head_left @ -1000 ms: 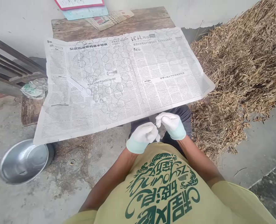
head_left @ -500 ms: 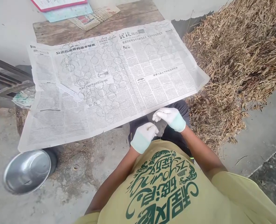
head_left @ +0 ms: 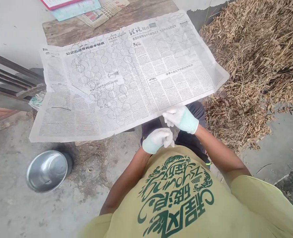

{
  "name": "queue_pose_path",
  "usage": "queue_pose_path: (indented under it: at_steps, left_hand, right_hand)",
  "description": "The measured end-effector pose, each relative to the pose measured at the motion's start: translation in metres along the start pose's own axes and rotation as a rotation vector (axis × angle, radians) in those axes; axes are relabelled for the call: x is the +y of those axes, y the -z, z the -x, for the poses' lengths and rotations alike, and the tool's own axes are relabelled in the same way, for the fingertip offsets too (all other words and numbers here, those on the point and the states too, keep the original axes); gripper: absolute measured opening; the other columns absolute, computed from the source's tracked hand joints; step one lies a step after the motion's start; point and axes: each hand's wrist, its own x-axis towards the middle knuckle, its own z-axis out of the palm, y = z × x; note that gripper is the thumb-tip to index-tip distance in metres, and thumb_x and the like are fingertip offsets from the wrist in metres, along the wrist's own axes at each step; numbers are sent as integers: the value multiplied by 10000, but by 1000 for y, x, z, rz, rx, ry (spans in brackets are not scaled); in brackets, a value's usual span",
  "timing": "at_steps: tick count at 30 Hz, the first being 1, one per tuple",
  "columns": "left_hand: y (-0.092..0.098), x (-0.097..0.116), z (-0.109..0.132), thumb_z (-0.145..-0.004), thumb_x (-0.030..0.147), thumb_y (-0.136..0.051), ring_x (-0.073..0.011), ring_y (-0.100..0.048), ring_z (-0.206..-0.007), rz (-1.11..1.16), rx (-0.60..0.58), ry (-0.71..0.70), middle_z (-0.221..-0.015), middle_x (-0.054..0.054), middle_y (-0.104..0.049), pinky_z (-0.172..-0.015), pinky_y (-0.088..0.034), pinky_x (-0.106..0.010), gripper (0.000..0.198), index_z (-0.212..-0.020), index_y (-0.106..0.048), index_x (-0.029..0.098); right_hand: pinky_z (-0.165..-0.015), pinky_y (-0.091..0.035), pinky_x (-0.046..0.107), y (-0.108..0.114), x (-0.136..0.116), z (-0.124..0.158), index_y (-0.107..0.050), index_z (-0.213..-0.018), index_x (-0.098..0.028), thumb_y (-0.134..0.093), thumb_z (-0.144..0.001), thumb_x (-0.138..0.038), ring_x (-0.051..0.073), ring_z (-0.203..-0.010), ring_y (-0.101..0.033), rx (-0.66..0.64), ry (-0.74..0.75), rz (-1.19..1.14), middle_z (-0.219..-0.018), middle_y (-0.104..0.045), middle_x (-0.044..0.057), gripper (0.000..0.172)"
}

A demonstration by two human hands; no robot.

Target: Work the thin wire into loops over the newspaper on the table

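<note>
My left hand [head_left: 159, 139], in a white glove with a pale green cuff, is closed over my lap with the fingers pinched. Just above and to the right of it, my right hand [head_left: 180, 119], gloved alike, is closed too. A thin strand [head_left: 169, 128], wire or thread, runs between the fingertips of both; its ends are hidden. Beyond the hands lies a spread newspaper [head_left: 87, 124], with many fine dark rings [head_left: 123, 89] scattered and linked over its left and middle parts. A slim white tool with a round end [head_left: 83, 94] rests among them.
The newspaper covers a wooden table [head_left: 59, 31] and overhangs its near edge. A metal pot [head_left: 47, 172] stands on the concrete floor at left, near a dark slatted chair [head_left: 15, 77]. Dry plant stalks [head_left: 255, 59] are heaped at right. Folders and papers [head_left: 77, 10] lie at the back.
The camera view has shifted, so the table and pot appear farther right. My hands have turned slightly and come a little closer together, still holding the thin strand.
</note>
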Motion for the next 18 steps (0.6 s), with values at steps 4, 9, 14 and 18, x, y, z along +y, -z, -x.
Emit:
queue_pose_path:
  at_steps: [4, 9, 14, 18]
  left_hand:
    - [3, 1, -7, -831, 521, -742, -160, -552, -478, 80, -82, -32, -458, -23, -547, -699, -552, -386, 469, -532, -622, 181]
    - [9, 2, -13, -849, 548, -711, -173, -557, -484, 59, -144, -52, -462, -51, -563, -724, -549, -407, 515, -494, -629, 183]
    - [15, -4, -17, -853, 547, -677, -186, -576, -508, 43, -100, -50, -454, -65, -560, -776, -563, -422, 530, -474, -632, 179]
    - [20, -10, -19, -837, 531, -694, -190, -606, -521, 58, 4, -30, -432, -56, -544, -799, -577, -411, 529, -455, -614, 174]
  right_hand:
    - [-555, -438, 231, 2, -10, -6, -660, -608, -171, -548, -956, -249, 102, -508, -585, -35, -39, 60, -544, -648, -4, 374]
    - [-530, -449, 223, 5, -15, -8, -661, -632, -176, -553, -937, -226, 105, -488, -602, -65, -122, -13, -544, -660, -9, 328]
    - [-554, -429, 235, 4, -13, -11, -663, -617, -185, -542, -957, -254, 111, -515, -600, -23, -94, 148, -544, -659, -18, 368]
    - [-621, -417, 257, 2, -19, -11, -666, -635, -187, -501, -1002, -230, 125, -602, -621, -35, -29, 401, -615, -695, -6, 405]
